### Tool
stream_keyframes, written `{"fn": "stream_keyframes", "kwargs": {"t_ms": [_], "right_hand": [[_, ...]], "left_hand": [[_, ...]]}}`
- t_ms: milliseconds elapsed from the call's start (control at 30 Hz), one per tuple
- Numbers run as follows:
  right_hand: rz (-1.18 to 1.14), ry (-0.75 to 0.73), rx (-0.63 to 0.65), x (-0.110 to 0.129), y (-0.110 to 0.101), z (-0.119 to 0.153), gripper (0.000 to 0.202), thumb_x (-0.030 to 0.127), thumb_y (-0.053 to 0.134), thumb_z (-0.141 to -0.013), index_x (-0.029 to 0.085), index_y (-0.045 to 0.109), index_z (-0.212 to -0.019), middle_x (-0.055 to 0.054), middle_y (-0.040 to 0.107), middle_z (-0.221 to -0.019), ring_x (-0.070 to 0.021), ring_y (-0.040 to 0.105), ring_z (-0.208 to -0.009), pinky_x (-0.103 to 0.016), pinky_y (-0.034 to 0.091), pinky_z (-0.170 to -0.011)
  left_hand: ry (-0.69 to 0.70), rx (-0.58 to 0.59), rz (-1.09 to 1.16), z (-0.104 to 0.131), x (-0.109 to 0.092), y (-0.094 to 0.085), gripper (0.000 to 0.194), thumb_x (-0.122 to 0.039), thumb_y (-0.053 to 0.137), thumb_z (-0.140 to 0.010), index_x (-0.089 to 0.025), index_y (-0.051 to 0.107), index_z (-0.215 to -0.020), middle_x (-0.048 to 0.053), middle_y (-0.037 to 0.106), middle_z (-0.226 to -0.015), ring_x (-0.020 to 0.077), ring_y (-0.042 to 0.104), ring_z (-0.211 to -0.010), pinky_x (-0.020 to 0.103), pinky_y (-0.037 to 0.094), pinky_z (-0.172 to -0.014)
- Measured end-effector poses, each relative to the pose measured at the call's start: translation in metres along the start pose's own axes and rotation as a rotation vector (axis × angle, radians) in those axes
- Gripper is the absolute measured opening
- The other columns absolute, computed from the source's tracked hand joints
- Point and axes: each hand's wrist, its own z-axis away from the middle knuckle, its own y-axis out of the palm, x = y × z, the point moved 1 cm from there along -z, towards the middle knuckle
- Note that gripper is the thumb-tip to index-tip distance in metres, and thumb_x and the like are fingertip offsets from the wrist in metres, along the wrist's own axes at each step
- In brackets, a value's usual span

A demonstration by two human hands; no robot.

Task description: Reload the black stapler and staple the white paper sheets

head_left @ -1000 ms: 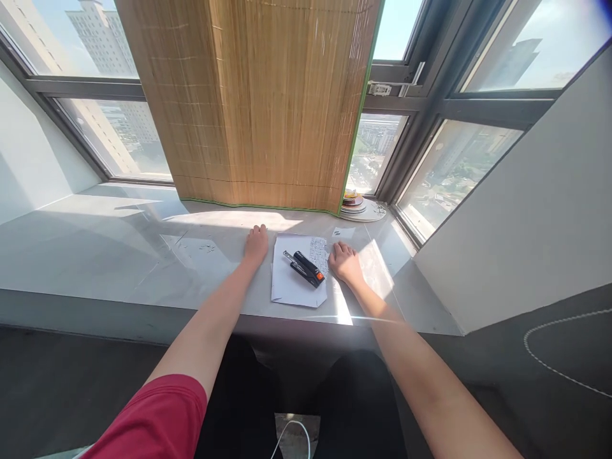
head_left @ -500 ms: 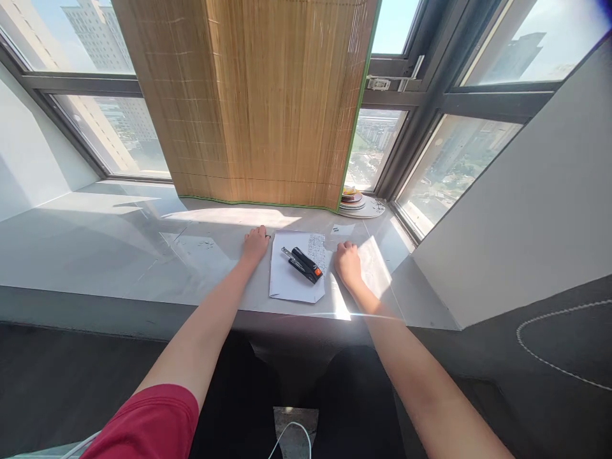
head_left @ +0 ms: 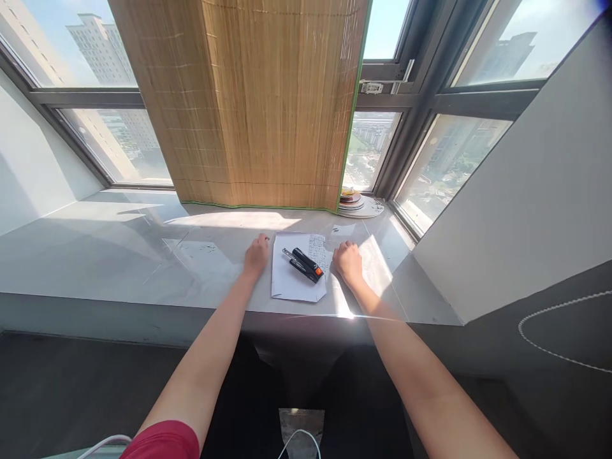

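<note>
A black stapler (head_left: 304,264) with an orange end lies spread open on a stack of white paper (head_left: 299,290) with dark writing down its upper right. Left of the stack, my left hand (head_left: 257,255) rests closed on the sill, with a small dark bit showing at the fingertips that is too small to name. To the right of the paper, my right hand (head_left: 349,261) is curled into a fist on the sill, and nothing shows in it. Neither hand touches the stapler.
The pale window sill (head_left: 115,268) runs along the windows. A bamboo blind (head_left: 268,115) hangs above its back edge. Stacked plates (head_left: 361,206) stand in the right corner. Behind my right hand is a small pale patch with dark marks (head_left: 342,229).
My left hand has drawn slightly back toward me and away from the paper. The right hand stays almost in place, and the camera view has shifted a little.
</note>
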Motion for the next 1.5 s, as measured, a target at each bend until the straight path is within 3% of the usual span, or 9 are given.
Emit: {"fn": "stream_keyframes", "kwargs": {"t_ms": [167,367,533,633,733,833,1000,1233,1500], "right_hand": [[0.002,0.004,0.018,-0.002,0.003,-0.003,0.028,0.018,0.043,-0.1,0.015,0.071,-0.101,-0.018,0.066,-0.107,-0.0303,0.055,-0.103,-0.036,0.047,-0.079],[-0.086,0.003,-0.025,0.002,-0.008,0.003,0.024,0.015,0.046,-0.094,0.018,0.07,-0.09,-0.014,0.066,-0.094,-0.0284,0.057,-0.096,-0.038,0.045,-0.084],[-0.52,-0.366,-0.168,0.02,-0.019,0.028,0.018,0.024,0.048,-0.098,0.024,0.065,-0.094,-0.007,0.066,-0.091,-0.0275,0.06,-0.095,-0.044,0.048,-0.095],[-0.672,-0.543,-0.005,0.033,-0.016,0.036,0.023,0.044,0.057,-0.1,0.025,0.062,-0.113,-0.008,0.068,-0.109,-0.027,0.063,-0.101,-0.04,0.052,-0.09],[-0.582,-0.646,0.154,0.039,-0.009,0.036,0.042,0.054,0.07,-0.093,0.025,0.061,-0.121,-0.009,0.069,-0.114,-0.0283,0.065,-0.103,-0.039,0.053,-0.089],[-0.5,-0.656,0.164,0.038,-0.001,0.036,0.045,0.046,0.075,-0.09,0.025,0.061,-0.128,-0.01,0.073,-0.115,-0.0306,0.068,-0.103,-0.04,0.053,-0.089],[-0.512,-0.649,0.063,0.033,0.002,0.037,0.029,0.032,0.063,-0.098,0.023,0.064,-0.125,-0.012,0.074,-0.11,-0.0313,0.068,-0.102,-0.041,0.054,-0.088],[-0.548,-0.67,0.037,0.031,-0.003,0.035,0.027,0.028,0.063,-0.098,0.024,0.064,-0.125,-0.011,0.07,-0.107,-0.0298,0.065,-0.098,-0.04,0.053,-0.085],[-0.591,-0.694,0.028,0.033,-0.008,0.037,0.026,0.027,0.061,-0.099,0.024,0.063,-0.125,-0.011,0.069,-0.106,-0.0289,0.063,-0.096,-0.038,0.05,-0.082]], "left_hand": [[0.135,-0.15,0.231,0.04,-0.006,-0.004,0.042,-0.021,0.033,-0.109,-0.02,0.065,-0.137,0.017,0.07,-0.124,0.0327,0.063,-0.121,0.044,0.048,-0.106],[0.178,-0.186,0.259,0.052,-0.01,-0.007,0.04,-0.019,0.041,-0.107,-0.019,0.072,-0.132,0.015,0.068,-0.108,0.0309,0.064,-0.108,0.044,0.051,-0.1],[0.285,-0.185,0.284,0.05,-0.007,-0.007,0.035,-0.019,0.046,-0.106,-0.022,0.074,-0.127,0.011,0.069,-0.109,0.0265,0.065,-0.105,0.041,0.055,-0.094],[0.327,-0.19,0.222,0.05,-0.005,-0.005,0.031,-0.02,0.049,-0.107,-0.024,0.076,-0.121,0.011,0.071,-0.107,0.0266,0.066,-0.103,0.04,0.057,-0.089],[0.374,-0.187,0.192,0.049,-0.004,-0.002,0.031,-0.019,0.05,-0.107,-0.024,0.075,-0.122,0.01,0.074,-0.11,0.0276,0.067,-0.105,0.042,0.057,-0.09],[0.427,-0.164,0.245,0.048,-0.004,-0.002,0.027,-0.02,0.054,-0.106,-0.023,0.073,-0.125,0.01,0.075,-0.113,0.0273,0.068,-0.105,0.042,0.056,-0.092],[0.443,-0.139,0.283,0.049,-0.006,-0.008,0.018,-0.029,0.058,-0.107,-0.023,0.074,-0.111,0.008,0.076,-0.101,0.0255,0.065,-0.098,0.039,0.053,-0.088],[0.552,-0.083,0.273,0.051,-0.014,-0.012,0.019,-0.031,0.052,-0.109,-0.023,0.069,-0.107,0.009,0.072,-0.111,0.0264,0.061,-0.107,0.043,0.049,-0.098],[0.532,-0.059,0.267,0.045,-0.009,-0.007,0.021,-0.034,0.051,-0.109,-0.023,0.068,-0.104,0.01,0.071,-0.107,0.0263,0.061,-0.101,0.041,0.051,-0.091]]}}
